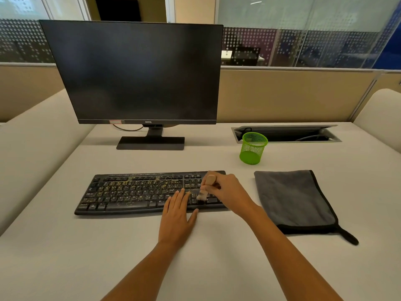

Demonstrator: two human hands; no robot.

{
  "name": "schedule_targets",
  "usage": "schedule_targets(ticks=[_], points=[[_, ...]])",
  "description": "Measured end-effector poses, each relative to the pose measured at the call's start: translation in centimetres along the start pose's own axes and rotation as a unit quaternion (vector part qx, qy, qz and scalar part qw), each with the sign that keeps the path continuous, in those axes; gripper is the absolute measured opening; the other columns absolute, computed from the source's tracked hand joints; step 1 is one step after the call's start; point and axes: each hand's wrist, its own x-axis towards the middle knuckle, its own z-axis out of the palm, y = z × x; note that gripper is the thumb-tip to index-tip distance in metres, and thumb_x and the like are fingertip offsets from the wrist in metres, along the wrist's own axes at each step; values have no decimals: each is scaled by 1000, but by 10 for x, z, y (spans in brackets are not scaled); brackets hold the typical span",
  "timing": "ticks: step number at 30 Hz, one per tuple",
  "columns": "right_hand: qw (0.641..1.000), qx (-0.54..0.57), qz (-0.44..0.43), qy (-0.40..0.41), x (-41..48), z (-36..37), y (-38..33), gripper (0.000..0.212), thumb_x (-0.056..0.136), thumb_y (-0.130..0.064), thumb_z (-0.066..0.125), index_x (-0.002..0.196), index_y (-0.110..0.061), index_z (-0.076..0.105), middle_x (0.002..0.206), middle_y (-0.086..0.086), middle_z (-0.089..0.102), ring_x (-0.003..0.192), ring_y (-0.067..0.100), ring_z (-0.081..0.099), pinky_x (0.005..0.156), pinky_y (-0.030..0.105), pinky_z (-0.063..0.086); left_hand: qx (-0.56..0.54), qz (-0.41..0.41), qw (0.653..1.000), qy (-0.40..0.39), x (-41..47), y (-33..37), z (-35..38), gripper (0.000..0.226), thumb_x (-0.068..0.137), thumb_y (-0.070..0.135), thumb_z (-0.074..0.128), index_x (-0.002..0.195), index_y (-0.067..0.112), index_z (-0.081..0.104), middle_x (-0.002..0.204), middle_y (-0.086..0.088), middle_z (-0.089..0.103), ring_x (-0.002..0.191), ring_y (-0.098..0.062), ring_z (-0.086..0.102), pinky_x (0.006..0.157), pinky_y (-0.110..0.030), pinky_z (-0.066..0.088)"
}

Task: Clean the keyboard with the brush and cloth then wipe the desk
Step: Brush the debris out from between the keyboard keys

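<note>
Both on keyboard (pixel 130 192): R hand (pixel 225 190) grips brush (pixel 210 180), bristles on keys; L hand (pixel 176 216) flat, fingers straight.

Bare desk (pixel 65 246) lies near me; the keyboard (pixel 130 192), cloth (pixel 295 198), green cup (pixel 252 148) and monitor (pixel 138 72) block farther reaches.

- You have bright, even light; the counter (pixel 86 246) shows only faint, soft shadows.
- The brush (pixel 202 194) bristles look blurred.
- Wide-angle distortion bends your frame's edges; the background looks soft.
</note>
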Motion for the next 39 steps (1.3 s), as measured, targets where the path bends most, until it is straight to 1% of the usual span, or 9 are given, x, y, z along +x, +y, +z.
schedule_targets(ticks=[6,11,16,18,21,27,33,37,39], points=[[993,-27,5,-118,1,-18,11,3,86,-22,67,85,-25,65,86,-7,68,78,3,59,69,15,42,2,5,1000,3,0,-1,1,77,88,63,7,146,19,29,154,0,25,143,-14,13,115,-26,-4],[996,3,-24,-84,6,-25,6,5,85,-24,68,89,-21,67,87,-7,70,82,5,61,72,16,46,8,2,1000,0,0,-1,0,77,87,63,6,146,19,28,154,1,23,143,-13,12,115,-26,-5],[991,-35,-23,-128,6,-15,11,3,86,-22,67,84,-22,64,89,-5,70,84,7,61,77,20,47,4,0,1000,-1,0,0,0,78,87,64,6,147,19,28,154,1,23,143,-13,11,115,-27,-5],[988,-31,-15,-147,7,-22,10,12,85,-20,68,77,-27,61,83,-8,68,76,0,60,71,13,45,4,2,1000,0,0,0,0,79,86,64,5,147,19,27,154,1,22,143,-13,10,114,-28,-5],[994,20,-6,-104,11,-31,8,11,84,-18,68,78,-27,64,78,-13,66,70,-5,59,68,11,46,2,3,1000,3,0,0,-1,79,86,64,4,147,20,27,155,1,21,143,-12,10,114,-28,-4],[995,59,6,77,20,-6,10,9,87,-16,64,81,-22,62,79,-3,67,79,13,61,73,20,46,3,-1,1000,1,0,0,0,73,90,62,12,144,18,34,151,-1,31,142,-16,19,116,-28,0],[997,-8,46,67,12,18,6,7,92,-17,58,92,-10,61,79,-3,62,73,10,54,62,4,38,-3,-1,1000,3,1,1,-1,76,90,64,9,143,18,36,151,-1,31,141,-15,20,114,-26,-2],[994,-61,64,57,-3,23,-5,8,92,-15,52,89,-10,58,85,4,68,79,19,62,72,28,48,-6,-3,1000,7,-1,0,2,80,88,67,4,145,19,33,152,1,28,142,-14,17,116,-29,3],[994,-67,72,39,-9,19,-10,9,91,-16,54,85,-11,56,85,4,67,80,19,61,72,29,49,-4,-1,1000,11,0,0,3,83,87,68,0,145,19,32,152,0,28,142,-14,17,116,-31,4]])
